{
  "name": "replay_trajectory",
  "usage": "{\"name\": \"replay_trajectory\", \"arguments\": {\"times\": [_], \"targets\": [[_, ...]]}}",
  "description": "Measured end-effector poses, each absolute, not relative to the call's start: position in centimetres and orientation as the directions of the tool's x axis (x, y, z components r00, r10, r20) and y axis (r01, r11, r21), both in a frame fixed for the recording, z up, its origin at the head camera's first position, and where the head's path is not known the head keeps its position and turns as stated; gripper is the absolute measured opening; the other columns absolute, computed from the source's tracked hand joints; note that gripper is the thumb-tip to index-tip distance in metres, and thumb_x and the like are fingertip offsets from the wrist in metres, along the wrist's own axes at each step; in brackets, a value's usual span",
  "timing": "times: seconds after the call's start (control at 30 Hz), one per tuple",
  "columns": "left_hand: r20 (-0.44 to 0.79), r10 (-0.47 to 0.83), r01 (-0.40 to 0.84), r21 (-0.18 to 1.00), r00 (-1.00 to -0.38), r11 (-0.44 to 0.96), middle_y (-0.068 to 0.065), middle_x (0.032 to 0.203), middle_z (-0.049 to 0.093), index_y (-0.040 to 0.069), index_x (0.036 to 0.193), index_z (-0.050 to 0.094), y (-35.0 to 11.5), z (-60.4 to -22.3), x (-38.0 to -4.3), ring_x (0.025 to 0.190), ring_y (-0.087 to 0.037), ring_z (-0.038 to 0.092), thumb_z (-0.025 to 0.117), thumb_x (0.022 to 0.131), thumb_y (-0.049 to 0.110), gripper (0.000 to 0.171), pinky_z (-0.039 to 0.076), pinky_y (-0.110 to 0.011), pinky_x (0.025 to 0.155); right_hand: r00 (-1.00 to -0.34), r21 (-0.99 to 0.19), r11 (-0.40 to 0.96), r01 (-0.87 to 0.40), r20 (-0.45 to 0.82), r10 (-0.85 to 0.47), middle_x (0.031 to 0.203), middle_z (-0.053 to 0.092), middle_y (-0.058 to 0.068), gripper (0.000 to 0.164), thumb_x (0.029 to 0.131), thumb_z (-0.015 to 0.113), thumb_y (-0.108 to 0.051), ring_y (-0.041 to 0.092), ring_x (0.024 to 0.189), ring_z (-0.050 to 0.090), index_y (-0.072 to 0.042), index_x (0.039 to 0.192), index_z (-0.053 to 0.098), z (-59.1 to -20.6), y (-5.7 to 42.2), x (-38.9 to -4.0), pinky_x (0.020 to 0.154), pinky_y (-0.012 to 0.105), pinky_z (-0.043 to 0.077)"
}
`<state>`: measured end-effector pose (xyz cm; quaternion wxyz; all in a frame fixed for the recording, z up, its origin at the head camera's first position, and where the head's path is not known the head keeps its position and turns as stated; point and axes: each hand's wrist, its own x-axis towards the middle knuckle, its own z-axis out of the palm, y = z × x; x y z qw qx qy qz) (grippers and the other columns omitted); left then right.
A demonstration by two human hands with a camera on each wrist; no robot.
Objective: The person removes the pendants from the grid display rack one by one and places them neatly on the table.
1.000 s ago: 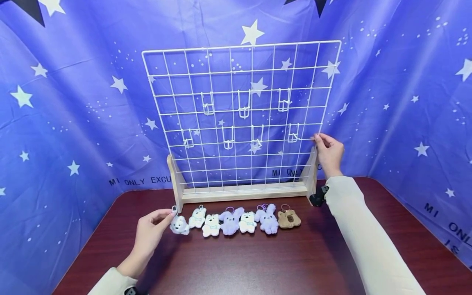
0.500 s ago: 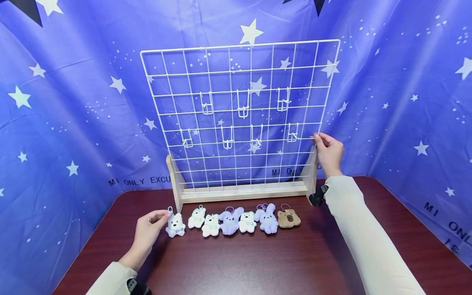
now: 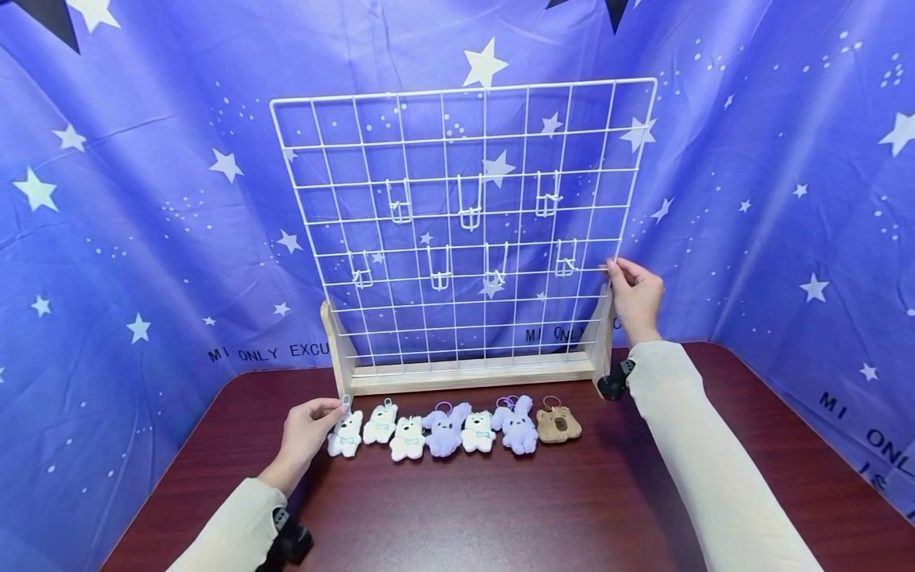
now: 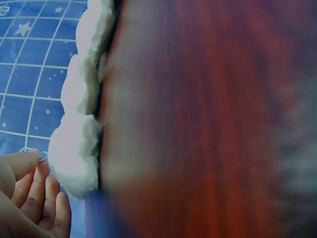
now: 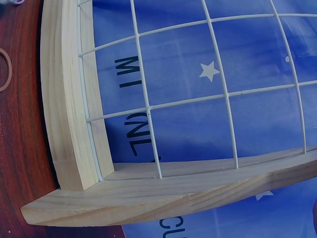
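Observation:
In the head view my left hand [image 3: 303,437] pinches the clasp of a white plush bear keychain [image 3: 346,435] at the left end of a row. The left wrist view shows thumb and fingertips at its pale ring [image 4: 43,156], with the plush body [image 4: 74,156] just beyond. My right hand [image 3: 638,300] pinches the right edge of a white wire grid panel [image 3: 463,90], a little above its wooden stand [image 3: 472,376]. Only a sliver of that hand shows in the right wrist view, where the wooden upright [image 5: 74,109] and grid wires fill most of the frame.
Beside the held keychain lie more white bears [image 3: 408,438], two lilac rabbits [image 3: 446,433] and a brown bear [image 3: 558,425]. Several white wire hooks [image 3: 470,216] hang on the grid in two rows. A blue starry curtain stands behind the dark red table [image 3: 472,508].
My left hand, holding the white bear keychain, shifts slightly left and then back right, and the bear now faces forward, close to its neighbour. The right hand stays at the grid's edge.

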<state>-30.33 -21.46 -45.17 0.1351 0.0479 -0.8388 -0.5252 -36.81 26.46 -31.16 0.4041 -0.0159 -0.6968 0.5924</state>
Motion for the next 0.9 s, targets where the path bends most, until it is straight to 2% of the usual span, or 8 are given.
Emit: {"name": "replay_trajectory", "arguments": {"times": [0.07, 0.17, 0.3, 0.4, 0.6, 0.77, 0.9], "targets": [[0.164, -0.218, 0.053, 0.896, -0.962, 0.441, -0.004, 0.074, 0.069, -0.007, 0.095, 0.069, -21.4, -45.3, -30.7, 0.061, -0.001, 0.053, 0.07, 0.083, 0.008, 0.019, 0.042, -0.018, 0.056, -0.676, -0.836, 0.307, -0.454, 0.548, 0.493, 0.083, 0.073, 0.0, 0.025, 0.089, 0.064, -0.009, -0.009, 0.068, 0.06, 0.01, 0.106, 0.066, -30.8, 26.2, -36.2, 0.067, 0.008, 0.046], [0.143, -0.216, 0.037, 0.901, -0.966, 0.431, -0.003, 0.075, 0.069, -0.007, 0.097, 0.069, -21.4, -45.4, -31.1, 0.062, 0.0, 0.053, 0.071, 0.083, 0.008, 0.02, 0.043, -0.018, 0.056, -0.673, -0.835, 0.322, -0.447, 0.551, 0.494, 0.087, 0.073, 0.002, 0.027, 0.09, 0.064, -0.013, -0.009, 0.07, 0.06, 0.008, 0.106, 0.067, -31.4, 26.6, -37.0, 0.069, 0.008, 0.046], [0.131, -0.22, 0.038, 0.922, -0.967, 0.384, -0.007, 0.083, 0.071, -0.009, 0.099, 0.068, -21.4, -45.8, -31.2, 0.065, 0.002, 0.054, 0.071, 0.083, 0.006, 0.022, 0.044, -0.016, 0.059, -0.669, -0.837, 0.316, -0.446, 0.547, 0.503, 0.084, 0.072, -0.006, 0.027, 0.089, 0.065, -0.017, -0.01, 0.07, 0.06, 0.004, 0.107, 0.069, -32.7, 27.5, -38.7, 0.069, 0.007, 0.045], [0.109, -0.234, 0.033, 0.951, -0.966, 0.308, -0.006, 0.084, 0.072, -0.013, 0.101, 0.066, -21.5, -46.2, -31.2, 0.065, 0.003, 0.056, 0.07, 0.083, 0.003, 0.025, 0.046, -0.014, 0.061, -0.675, -0.843, 0.31, -0.44, 0.538, 0.505, 0.084, 0.071, -0.008, 0.028, 0.089, 0.066, -0.018, -0.01, 0.07, 0.06, 0.003, 0.107, 0.069, -32.7, 27.4, -38.8, 0.069, 0.007, 0.045], [0.089, -0.248, 0.036, 0.977, -0.965, 0.211, -0.001, 0.081, 0.072, -0.016, 0.104, 0.063, -21.6, -46.8, -31.4, 0.065, 0.004, 0.058, 0.069, 0.082, -0.001, 0.027, 0.047, -0.013, 0.062, -0.672, -0.84, 0.326, -0.434, 0.542, 0.505, 0.085, 0.072, -0.005, 0.031, 0.089, 0.066, -0.024, -0.009, 0.07, 0.06, 0.002, 0.106, 0.07, -32.6, 27.1, -38.7, 0.07, 0.009, 0.046], [0.071, -0.247, 0.027, 0.984, -0.967, 0.177, 0.002, 0.078, 0.072, -0.017, 0.105, 0.063, -21.8, -46.8, -31.4, 0.067, 0.004, 0.059, 0.069, 0.082, 0.0, 0.029, 0.048, -0.013, 0.063, -0.67, -0.839, 0.326, -0.436, 0.545, 0.505, 0.072, 0.062, -0.025, 0.031, 0.089, 0.066, -0.023, -0.01, 0.069, 0.059, 0.002, 0.106, 0.07, -32.7, 27.0, -38.8, 0.068, 0.008, 0.045], [0.047, -0.245, 0.0, 0.982, -0.968, 0.19, 0.005, 0.078, 0.071, -0.014, 0.107, 0.064, -21.9, -46.5, -31.4, 0.067, 0.004, 0.058, 0.07, 0.082, 0.003, 0.03, 0.048, -0.014, 0.063, -0.696, -0.851, 0.253, -0.461, 0.523, 0.492, 0.07, 0.062, -0.026, 0.029, 0.089, 0.066, -0.017, -0.008, 0.07, 0.061, 0.005, 0.108, 0.068, -32.7, 27.3, -39.0, 0.069, 0.008, 0.046]]}}
